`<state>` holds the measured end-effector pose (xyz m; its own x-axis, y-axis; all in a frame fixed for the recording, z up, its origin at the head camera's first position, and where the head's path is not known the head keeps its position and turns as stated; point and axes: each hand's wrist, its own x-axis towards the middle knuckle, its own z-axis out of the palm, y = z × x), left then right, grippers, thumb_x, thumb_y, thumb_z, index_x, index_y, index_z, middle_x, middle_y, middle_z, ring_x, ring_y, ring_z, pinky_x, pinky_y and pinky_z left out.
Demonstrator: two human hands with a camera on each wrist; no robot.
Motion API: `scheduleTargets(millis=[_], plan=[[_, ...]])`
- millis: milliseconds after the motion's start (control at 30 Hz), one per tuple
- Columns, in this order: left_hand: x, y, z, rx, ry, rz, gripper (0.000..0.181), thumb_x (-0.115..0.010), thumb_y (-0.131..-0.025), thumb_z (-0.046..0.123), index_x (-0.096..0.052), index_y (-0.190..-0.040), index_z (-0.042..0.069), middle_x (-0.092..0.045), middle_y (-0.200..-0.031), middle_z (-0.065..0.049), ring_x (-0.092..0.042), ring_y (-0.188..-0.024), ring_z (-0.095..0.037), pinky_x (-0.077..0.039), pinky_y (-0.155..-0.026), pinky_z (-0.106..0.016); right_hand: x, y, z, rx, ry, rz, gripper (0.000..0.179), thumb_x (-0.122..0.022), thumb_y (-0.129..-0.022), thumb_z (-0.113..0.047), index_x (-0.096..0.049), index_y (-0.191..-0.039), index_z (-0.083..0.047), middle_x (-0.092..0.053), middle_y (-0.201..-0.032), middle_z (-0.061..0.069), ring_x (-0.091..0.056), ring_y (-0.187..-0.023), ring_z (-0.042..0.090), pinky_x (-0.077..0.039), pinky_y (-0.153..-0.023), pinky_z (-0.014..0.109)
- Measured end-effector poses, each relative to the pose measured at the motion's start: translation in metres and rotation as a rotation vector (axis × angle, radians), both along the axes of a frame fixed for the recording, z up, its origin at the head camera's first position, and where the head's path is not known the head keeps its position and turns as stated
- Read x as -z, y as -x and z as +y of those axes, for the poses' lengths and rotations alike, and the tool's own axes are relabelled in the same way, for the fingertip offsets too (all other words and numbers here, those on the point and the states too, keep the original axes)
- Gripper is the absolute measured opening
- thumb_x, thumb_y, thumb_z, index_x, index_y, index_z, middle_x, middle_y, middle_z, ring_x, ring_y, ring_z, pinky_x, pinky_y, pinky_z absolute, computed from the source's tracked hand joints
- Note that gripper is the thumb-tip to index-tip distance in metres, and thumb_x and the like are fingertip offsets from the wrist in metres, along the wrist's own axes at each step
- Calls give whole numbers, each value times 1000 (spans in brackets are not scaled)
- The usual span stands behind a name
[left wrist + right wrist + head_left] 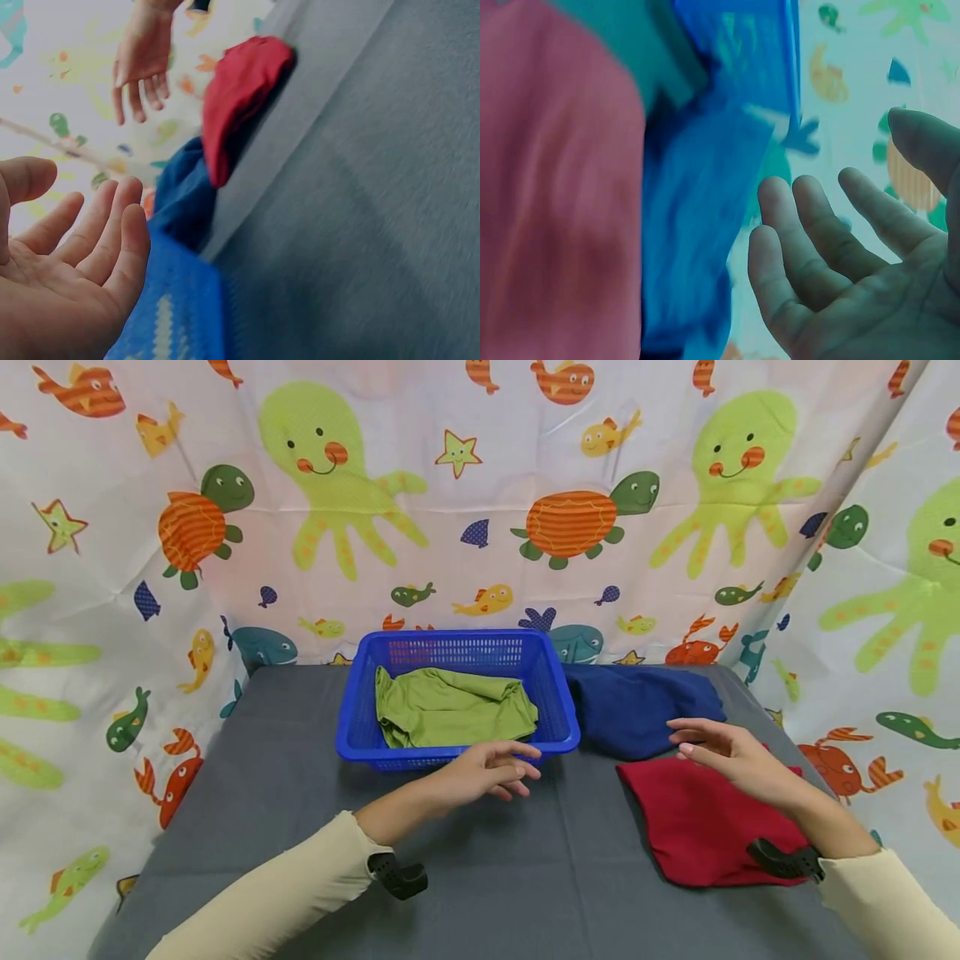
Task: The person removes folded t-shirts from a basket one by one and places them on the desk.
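A green folded cloth (453, 706) lies inside a blue plastic basket (348, 718) at the back of the table. My left hand (480, 772) hovers in front of the basket's near rim, fingers loosely bent with nothing in them. My right hand (738, 760) is held over a red cloth (705, 827), empty, its fingers relaxed. Behind the red cloth lies a dark blue cloth (637, 706), right beside the basket. In the left wrist view the left palm (67, 292) shows bare, and the right wrist view shows the right palm (870, 292) bare too.
A grey cloth (480, 877) covers the table. Curtains (465, 585) printed with sea animals hang behind it and along both sides. Each wrist wears a black strap (397, 875) at the edge of a cream sleeve (285, 885).
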<state>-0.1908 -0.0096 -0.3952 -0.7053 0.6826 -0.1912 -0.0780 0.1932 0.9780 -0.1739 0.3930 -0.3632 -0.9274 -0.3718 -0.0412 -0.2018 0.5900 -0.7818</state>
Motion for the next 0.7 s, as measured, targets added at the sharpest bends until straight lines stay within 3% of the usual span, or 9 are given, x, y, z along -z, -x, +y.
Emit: scheduleTargets(millis=[133,267,500,700], plan=[[-11,4,-21,-32,-9,20,44,-48,-108,24,-47,-150,12,-62,-140,-17,-69,-114,-24,-54,-102,-45,-4,5,-23,-29,28,-12,44,-54,-106,-21,-49,-147,-5,-63,-130,-2,-67,-107,0,-55,-89,19],[-18,7,-41,-77,2,33,43,-48,-108,24,-47,-150,14,-60,-142,-18,-69,-112,-21,-54,-103,-46,-11,13,-43,-53,47,-24,44,-54,-106,-22,-49,-147,-6,-60,-135,18,-67,-106,3,-55,-89,19],[-22,14,-66,-146,39,50,42,-49,-108,26,-48,-149,19,-60,-143,-16,-68,-116,-23,-55,-101,-39,-12,24,-65,-79,57,-33,44,-54,-106,-22,-50,-147,-8,-58,-138,23,-69,-111,13,-54,-90,18],[-27,17,-77,-161,42,63,43,-49,-108,27,-47,-150,17,-59,-144,-18,-68,-117,-25,-54,-102,-42,-13,31,-78,-94,72,-37,44,-54,-106,-24,-50,-147,-8,-57,-140,24,-67,-119,30,-56,-96,25]])
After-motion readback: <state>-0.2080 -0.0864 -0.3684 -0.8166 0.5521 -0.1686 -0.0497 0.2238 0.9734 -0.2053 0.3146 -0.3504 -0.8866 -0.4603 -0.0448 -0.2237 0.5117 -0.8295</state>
